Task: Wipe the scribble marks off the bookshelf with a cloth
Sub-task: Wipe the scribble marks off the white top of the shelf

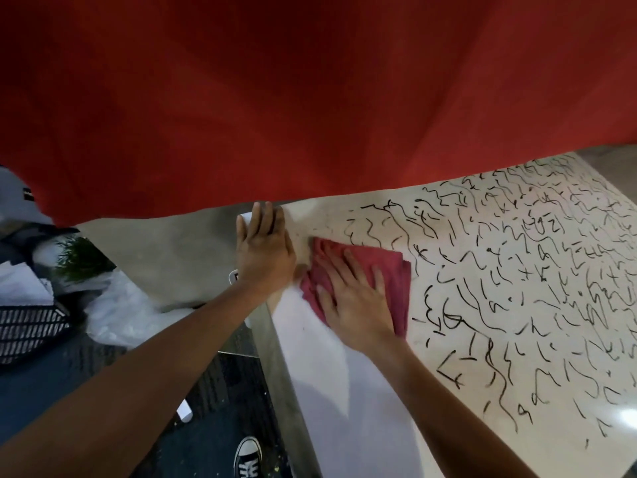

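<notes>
cloth (372,270): red, folded | under flat right hand (355,301) | bookshelf (344,391) scribbled

Bookshelf panel (344,391) lies open right of cloth (396,291); red fabric (310,98) overhangs far edge; left hand (263,250) blocks left corner

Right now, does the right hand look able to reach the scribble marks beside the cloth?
Probably yes: the right hand presses flat on the red cloth, whose far edge borders the scribble marks, with nothing lying between.
</notes>
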